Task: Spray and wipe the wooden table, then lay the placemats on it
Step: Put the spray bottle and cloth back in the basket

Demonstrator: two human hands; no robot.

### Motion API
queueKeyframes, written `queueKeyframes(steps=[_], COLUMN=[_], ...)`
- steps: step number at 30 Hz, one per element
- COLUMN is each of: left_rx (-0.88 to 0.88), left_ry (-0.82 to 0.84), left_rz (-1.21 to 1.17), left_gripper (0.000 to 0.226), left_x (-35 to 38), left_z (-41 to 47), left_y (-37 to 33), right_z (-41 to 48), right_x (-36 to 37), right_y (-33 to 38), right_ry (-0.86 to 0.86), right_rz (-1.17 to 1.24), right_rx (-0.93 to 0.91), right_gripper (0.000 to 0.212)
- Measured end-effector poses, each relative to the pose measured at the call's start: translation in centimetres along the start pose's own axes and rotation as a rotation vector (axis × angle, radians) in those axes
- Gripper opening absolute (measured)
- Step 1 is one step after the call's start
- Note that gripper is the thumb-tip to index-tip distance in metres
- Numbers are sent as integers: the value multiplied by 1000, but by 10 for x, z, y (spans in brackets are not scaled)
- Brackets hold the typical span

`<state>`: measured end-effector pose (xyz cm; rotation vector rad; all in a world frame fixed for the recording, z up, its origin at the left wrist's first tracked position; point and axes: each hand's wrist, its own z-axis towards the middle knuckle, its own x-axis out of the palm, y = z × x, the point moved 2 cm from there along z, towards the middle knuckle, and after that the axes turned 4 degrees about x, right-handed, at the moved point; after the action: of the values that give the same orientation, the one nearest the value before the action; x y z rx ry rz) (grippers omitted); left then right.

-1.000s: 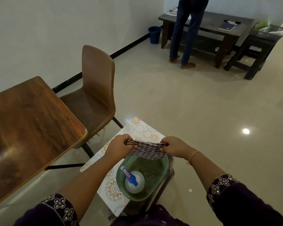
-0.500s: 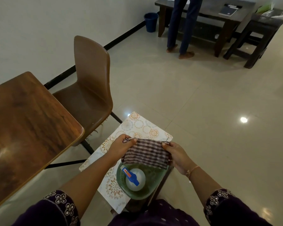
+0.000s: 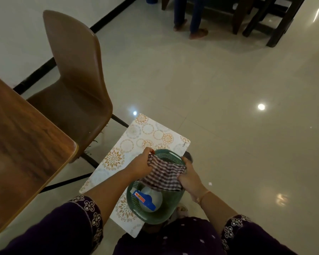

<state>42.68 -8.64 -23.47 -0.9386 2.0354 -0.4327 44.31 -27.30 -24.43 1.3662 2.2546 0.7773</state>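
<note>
My left grip [image 3: 142,162] and right grip [image 3: 189,179] each pinch 1 end of the checked cloth [image 3: 164,174] over the green basket [image 3: 167,155] holding the spray bottle [image 3: 149,197]; the basket sits on a patterned placemat [image 3: 136,140], beside the bench [image 3: 26,144].

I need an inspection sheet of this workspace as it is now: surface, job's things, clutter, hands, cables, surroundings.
Surface: table at left, glossy wood; no placemat on the part seen.
Job's things: cloth stretched over the basket; spray bottle lies in the basket; placemat lies under the basket, off the table.
Clutter: nothing seen.
Hands: left hand pinches one end of the cloth; right hand grips the other end.
Cables: nothing seen.
Surroundings: chair beside the table; another person's legs by dark furniture; shiny tiled floor.
</note>
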Motion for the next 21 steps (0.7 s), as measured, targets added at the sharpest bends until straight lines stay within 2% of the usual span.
queueKeyframes(steps=[3, 5, 7, 10, 13, 15, 17, 19, 21], left_rx=[110, 139, 194, 248, 146, 112, 63, 24, -28], left_ry=[13, 68, 108, 86, 162, 197, 223, 237, 254], left_rz=[192, 337, 418, 500, 465, 539, 642, 742, 789], left_gripper=[45, 39, 35, 47, 40, 43, 45, 38, 30], left_x=[7, 14, 22, 32, 36, 37, 42, 48, 53], left_z=[12, 21, 26, 38, 45, 50, 55, 60, 64], left_y=[9, 16, 17, 16, 18, 20, 19, 15, 17], right_z=[10, 19, 27, 39, 47, 51, 52, 53, 54], right_x=[6, 12, 17, 22, 26, 28, 29, 33, 39], right_y=[-5, -10, -14, -17, -22, -26, -26, -23, -23], right_ry=[-102, -104, -84, -27, 107, 153, 112, 49, 55], right_rz=[-463, -602, -656, -742, -857, -915, -934, -935, -931], right_rx=[-117, -146, -130, -88, -38, 0, 39, 40, 15], right_gripper=[35, 28, 25, 21, 26, 28, 28, 27, 25])
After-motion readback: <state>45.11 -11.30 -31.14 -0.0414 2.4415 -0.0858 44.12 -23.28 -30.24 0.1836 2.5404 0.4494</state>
